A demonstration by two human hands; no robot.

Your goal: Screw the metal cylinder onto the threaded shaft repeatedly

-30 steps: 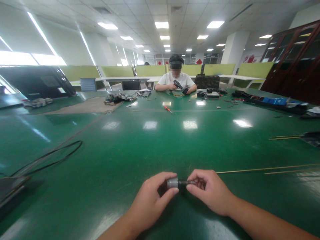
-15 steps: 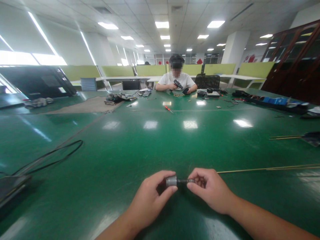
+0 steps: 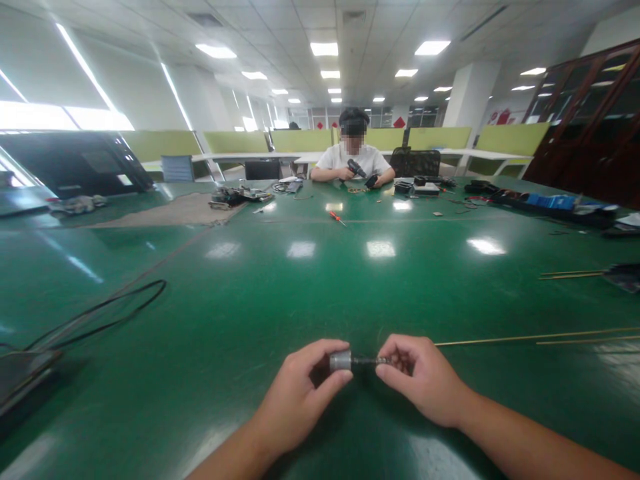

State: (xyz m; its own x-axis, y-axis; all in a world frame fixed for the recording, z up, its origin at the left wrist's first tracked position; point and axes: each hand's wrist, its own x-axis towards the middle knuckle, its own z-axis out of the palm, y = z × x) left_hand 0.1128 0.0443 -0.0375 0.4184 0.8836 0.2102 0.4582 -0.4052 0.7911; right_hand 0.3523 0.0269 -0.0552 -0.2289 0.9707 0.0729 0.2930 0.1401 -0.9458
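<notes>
The left hand (image 3: pixel 306 385) pinches one grey cylinder (image 3: pixel 341 361); the right hand (image 3: pixel 426 379) pinches one dark shaft (image 3: pixel 365 361) (one red screwdriver (image 3: pixel 335 217) beyond both grips).

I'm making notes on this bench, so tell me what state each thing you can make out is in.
Metal cylinder: on its side, gripped by the left hand
Dark shaft: roughly level, pinched by the right hand
Screwdriver: lying down, untouched
Thin rods: lying flat
Black cable: bent in a loop
Drill-like tool: held by the person opposite
Ceiling lights: on
Cabinet: doors look shut
</notes>
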